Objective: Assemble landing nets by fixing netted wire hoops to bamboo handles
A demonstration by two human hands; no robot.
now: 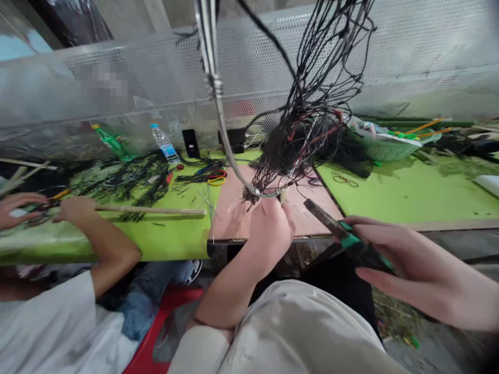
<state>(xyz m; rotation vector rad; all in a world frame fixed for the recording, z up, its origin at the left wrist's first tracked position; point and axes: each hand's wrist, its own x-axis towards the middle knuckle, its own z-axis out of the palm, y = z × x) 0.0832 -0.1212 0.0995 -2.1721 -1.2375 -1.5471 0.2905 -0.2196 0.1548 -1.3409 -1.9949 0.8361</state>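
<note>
My left hand (272,223) is closed in front of me around the bottom of a grey metal hoop (223,122). A bunch of black knotted netting (278,148) hangs down to the hoop and bunches beside my knuckles. A short pale end shows by my thumb; my fingers hide the rest. In my right hand (405,259) is a dark hand tool with green on its handle (351,241), blurred, its long dark end pointing toward my left hand. I cannot make out its exact kind. The tool and the hoop are apart. Below them lies a pinkish board (234,208).
At left, a co-worker's hands (80,208) handle a stick (156,210). Behind stand a green bottle (113,143), a water bottle (166,145) and a phone (191,144). Yellow-handled scissors (217,179) lie near the board. A green basket (390,147) sits at right.
</note>
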